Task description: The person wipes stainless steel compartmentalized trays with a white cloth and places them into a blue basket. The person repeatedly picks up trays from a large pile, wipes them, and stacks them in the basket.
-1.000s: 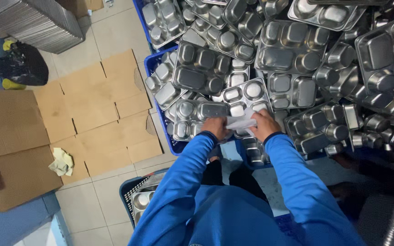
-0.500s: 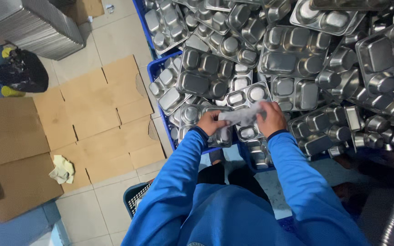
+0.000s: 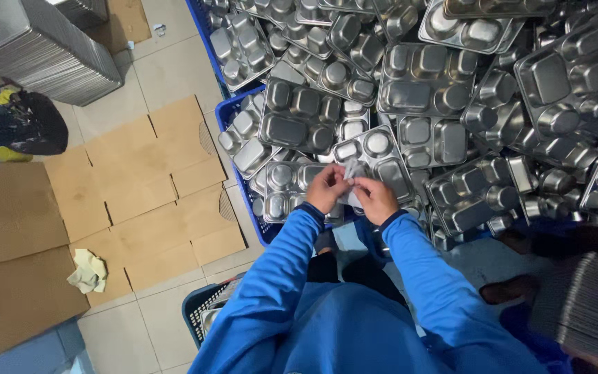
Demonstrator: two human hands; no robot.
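Fingers [image 3: 346, 181] of both hands pinch a small pale cloth [image 3: 351, 174] between them, the left hand [image 3: 327, 188] and right hand [image 3: 376, 199] meeting just above a steel tray [image 3: 375, 154] with compartments. That tray lies tilted on top of a big heap of similar trays [image 3: 444, 83] filling blue crates [image 3: 243, 104] that stretch far and to the right. Judging by the heap, most of the trays are not yet handled; a stack of trays [image 3: 43, 48] stands far left on the floor. Room is tight on the right, where tray edges jut out at every angle. To the left, flattened cardboard [image 3: 140, 180] covers open floor, with a yellow rag [image 3: 86, 271] lying on it and a near basket [image 3: 205, 312] holding a tray.
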